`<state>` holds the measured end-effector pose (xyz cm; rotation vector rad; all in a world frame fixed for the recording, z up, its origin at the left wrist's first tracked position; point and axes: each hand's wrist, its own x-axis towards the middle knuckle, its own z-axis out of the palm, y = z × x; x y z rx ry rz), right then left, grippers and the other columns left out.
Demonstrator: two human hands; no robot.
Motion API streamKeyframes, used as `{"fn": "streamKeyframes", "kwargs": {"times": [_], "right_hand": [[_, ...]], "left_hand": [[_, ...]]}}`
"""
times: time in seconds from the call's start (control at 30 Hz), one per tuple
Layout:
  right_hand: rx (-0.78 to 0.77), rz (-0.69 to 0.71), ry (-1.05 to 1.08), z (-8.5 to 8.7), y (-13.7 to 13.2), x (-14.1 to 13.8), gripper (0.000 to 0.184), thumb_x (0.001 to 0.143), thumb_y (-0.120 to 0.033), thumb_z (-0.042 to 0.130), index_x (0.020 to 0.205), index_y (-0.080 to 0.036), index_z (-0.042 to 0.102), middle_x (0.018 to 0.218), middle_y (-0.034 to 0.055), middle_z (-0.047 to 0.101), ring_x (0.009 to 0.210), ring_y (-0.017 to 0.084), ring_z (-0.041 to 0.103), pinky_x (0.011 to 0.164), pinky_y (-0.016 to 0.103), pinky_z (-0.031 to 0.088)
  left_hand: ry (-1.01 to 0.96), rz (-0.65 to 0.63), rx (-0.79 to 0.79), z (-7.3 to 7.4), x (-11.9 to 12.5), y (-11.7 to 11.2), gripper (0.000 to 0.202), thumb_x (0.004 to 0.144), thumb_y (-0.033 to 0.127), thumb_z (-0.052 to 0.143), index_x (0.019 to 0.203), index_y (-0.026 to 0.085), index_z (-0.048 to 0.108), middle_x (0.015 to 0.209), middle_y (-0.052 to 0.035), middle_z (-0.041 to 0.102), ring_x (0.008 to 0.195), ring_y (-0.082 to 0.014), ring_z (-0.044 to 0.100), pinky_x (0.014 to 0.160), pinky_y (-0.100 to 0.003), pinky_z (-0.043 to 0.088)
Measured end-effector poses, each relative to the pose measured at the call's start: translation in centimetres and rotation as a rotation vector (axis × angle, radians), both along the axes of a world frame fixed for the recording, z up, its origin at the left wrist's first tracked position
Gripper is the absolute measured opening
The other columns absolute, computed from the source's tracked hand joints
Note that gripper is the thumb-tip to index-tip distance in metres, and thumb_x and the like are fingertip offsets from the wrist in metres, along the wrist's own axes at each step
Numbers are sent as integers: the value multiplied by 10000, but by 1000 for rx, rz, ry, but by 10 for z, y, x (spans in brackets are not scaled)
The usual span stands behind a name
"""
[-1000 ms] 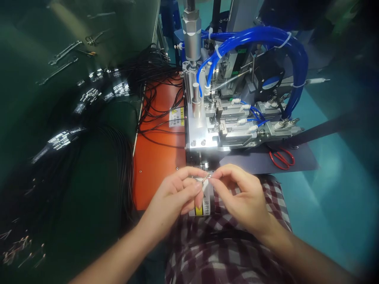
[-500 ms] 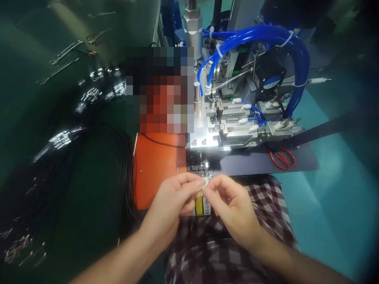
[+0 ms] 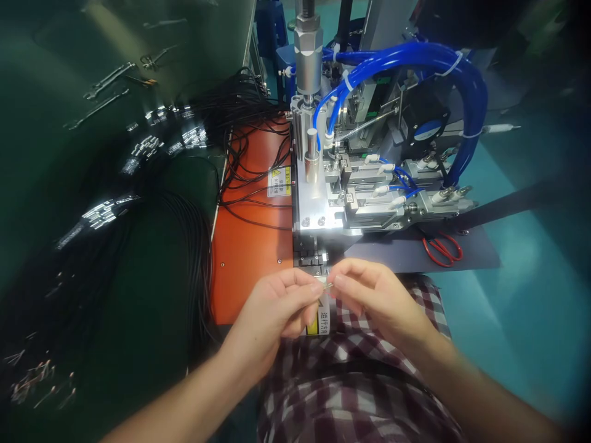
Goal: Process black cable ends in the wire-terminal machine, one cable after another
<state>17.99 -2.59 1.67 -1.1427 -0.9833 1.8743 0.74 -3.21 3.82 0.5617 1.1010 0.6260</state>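
Observation:
Thin pale wire ends (image 3: 328, 285) show between my two hands, small and partly covered by fingertips. My left hand (image 3: 281, 303) is closed in a pinch on them from the left, thumb against forefinger. From the right, my right hand (image 3: 376, 295) pinches at the same wire ends with thumb and forefinger, its other fingers curled beneath. Both hands are just in front of the machine's small black-and-silver fixture (image 3: 313, 261). Below the fingertips is a yellow and white label (image 3: 318, 320), partly covered.
A metal press machine (image 3: 308, 166) with blue air hoses (image 3: 415, 55) stands ahead. Black cables (image 3: 249, 144) lie across its orange cover (image 3: 252, 264); more cables with shiny ends (image 3: 104, 212) lie at left. Red-handled scissors (image 3: 442, 249) rest on the dark plate at right.
My right hand has shifted slightly right and turned, opening a small gap between the fingertips where the wire ends show. My left hand stays nearly in place.

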Motion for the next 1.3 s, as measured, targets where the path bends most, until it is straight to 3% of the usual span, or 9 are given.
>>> {"fn": "streamKeyframes", "kwargs": {"times": [0.3, 0.53, 1.03, 1.17, 1.3], "right_hand": [[-145, 77, 134, -4, 3, 3, 211, 758, -315, 722, 704, -130, 637, 552, -60, 474, 456, 36, 323, 422, 180, 234], [-72, 81, 10, 1, 2, 6, 159, 745, -285, 745, 765, -155, 656, 483, -79, 470, 414, 42, 379, 384, 161, 274], [63, -1, -131, 6, -3, -3, 181, 711, -272, 755, 712, -158, 615, 522, -52, 530, 417, 68, 470, 408, 186, 370], [24, 30, -103, 5, -2, -3, 197, 720, -298, 735, 706, -164, 591, 459, -65, 495, 394, 67, 425, 404, 191, 327], [-108, 115, 26, 0, 1, -2, 181, 754, -302, 662, 680, -165, 570, 426, -99, 380, 371, 42, 263, 373, 187, 216]], "left_hand": [[-30, -26, -10, 0, -1, 1, 193, 807, 270, 655, 710, 133, 560, 433, 47, 497, 378, -5, 252, 379, -142, 129], [-21, -44, -4, 0, -3, 0, 185, 820, 273, 645, 721, 139, 565, 427, 49, 491, 382, -11, 270, 384, -143, 148], [-56, -52, -5, -1, -2, 1, 185, 820, 261, 637, 713, 140, 545, 426, 44, 498, 374, -10, 257, 377, -144, 120], [-53, -50, 3, 0, -1, -1, 181, 824, 262, 629, 721, 145, 539, 419, 44, 494, 378, -18, 282, 379, -148, 123], [-79, -77, 37, 2, -1, -1, 147, 832, 264, 617, 773, 155, 538, 424, 49, 497, 391, -26, 299, 390, -148, 139]]}}
